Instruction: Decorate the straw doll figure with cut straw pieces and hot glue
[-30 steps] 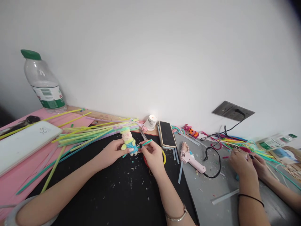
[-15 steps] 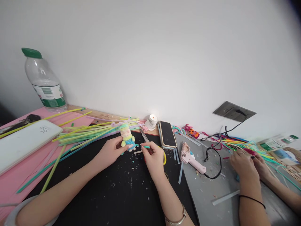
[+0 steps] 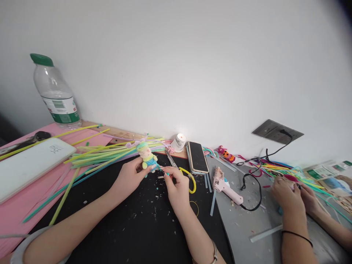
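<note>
A small doll of fuzzy pipe cleaner (image 3: 149, 160), with a pale head, yellow-green arms and a blue lower body, is gripped by my left hand (image 3: 131, 173) between thumb and fingers. My right hand (image 3: 177, 185) pinches close against the doll's right side. A short teal pipe cleaner (image 3: 160, 168) runs from the blue part to those fingertips, whose far end is hidden. Scissors (image 3: 171, 160) with a yellow handle (image 3: 193, 184) lie just beyond and beside my right hand, partly covered by it.
Loose pipe cleaners (image 3: 96, 157) spread at left beside a white power bank (image 3: 33, 165) and a bottle (image 3: 59, 95). A paper cup (image 3: 179, 142), phone (image 3: 198, 157) and corded pink glue gun (image 3: 227, 190) stand or lie rightward. A co-worker's hands (image 3: 288, 196) work at far right.
My right hand has moved left, nearer the doll, and the teal end that stuck out past its fingers no longer shows. More of the yellow scissor handle is visible.
</note>
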`<state>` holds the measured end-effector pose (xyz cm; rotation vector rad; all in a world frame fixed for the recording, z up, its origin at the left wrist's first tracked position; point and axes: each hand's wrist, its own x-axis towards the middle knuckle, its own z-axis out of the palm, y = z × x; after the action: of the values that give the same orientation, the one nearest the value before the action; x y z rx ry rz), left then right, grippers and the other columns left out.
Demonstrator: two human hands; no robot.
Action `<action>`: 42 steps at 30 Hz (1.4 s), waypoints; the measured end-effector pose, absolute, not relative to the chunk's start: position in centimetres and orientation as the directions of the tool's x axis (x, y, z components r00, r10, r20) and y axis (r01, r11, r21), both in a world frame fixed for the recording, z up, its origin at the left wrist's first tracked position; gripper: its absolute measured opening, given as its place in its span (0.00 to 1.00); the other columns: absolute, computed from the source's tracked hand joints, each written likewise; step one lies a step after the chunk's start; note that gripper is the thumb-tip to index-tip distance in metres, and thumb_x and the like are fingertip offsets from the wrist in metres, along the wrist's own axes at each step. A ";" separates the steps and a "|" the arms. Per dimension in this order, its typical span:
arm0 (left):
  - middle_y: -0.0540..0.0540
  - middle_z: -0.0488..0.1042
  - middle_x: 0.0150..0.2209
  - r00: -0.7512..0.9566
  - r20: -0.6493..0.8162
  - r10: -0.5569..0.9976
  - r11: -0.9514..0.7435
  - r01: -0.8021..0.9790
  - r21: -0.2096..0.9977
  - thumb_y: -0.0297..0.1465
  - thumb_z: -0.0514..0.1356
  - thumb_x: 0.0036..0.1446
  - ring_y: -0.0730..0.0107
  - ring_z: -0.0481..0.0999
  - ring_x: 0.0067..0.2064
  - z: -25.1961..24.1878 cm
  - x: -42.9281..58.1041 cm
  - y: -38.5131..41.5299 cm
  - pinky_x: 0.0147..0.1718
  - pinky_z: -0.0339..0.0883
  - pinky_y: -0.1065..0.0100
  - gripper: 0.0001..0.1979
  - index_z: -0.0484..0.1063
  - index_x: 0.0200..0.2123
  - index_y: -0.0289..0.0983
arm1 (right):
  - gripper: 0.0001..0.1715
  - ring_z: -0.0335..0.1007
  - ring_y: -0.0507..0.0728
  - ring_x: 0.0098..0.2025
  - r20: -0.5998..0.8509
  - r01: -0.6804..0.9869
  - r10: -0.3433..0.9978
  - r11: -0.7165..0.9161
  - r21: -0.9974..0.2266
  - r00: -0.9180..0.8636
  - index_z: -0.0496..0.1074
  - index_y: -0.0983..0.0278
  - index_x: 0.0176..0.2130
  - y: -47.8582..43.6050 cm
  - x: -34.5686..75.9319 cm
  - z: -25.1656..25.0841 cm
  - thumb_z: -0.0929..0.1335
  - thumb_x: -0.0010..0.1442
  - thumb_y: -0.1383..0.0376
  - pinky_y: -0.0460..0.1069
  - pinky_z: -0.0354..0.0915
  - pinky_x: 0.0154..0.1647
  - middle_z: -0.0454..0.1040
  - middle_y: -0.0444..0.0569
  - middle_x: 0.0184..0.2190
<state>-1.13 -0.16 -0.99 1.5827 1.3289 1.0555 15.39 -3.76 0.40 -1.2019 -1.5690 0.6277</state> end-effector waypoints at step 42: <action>0.45 0.77 0.38 0.261 -0.209 0.942 0.293 -0.344 0.892 0.36 0.68 0.43 0.62 0.76 0.42 0.4 0.1 -1.1 0.46 0.70 0.60 0.15 0.74 0.35 0.36 | 0.05 0.68 0.52 0.29 0.121 -0.117 0.985 0.135 -0.984 0.119 0.70 0.64 0.31 -3.4 14.7 0.1 0.69 0.54 0.64 0.47 0.62 0.33 0.73 0.44 0.26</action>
<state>0.10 -1.05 0.40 0.8389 0.8858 1.0250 14.67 -3.41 0.05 -1.0755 -1.0957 1.0908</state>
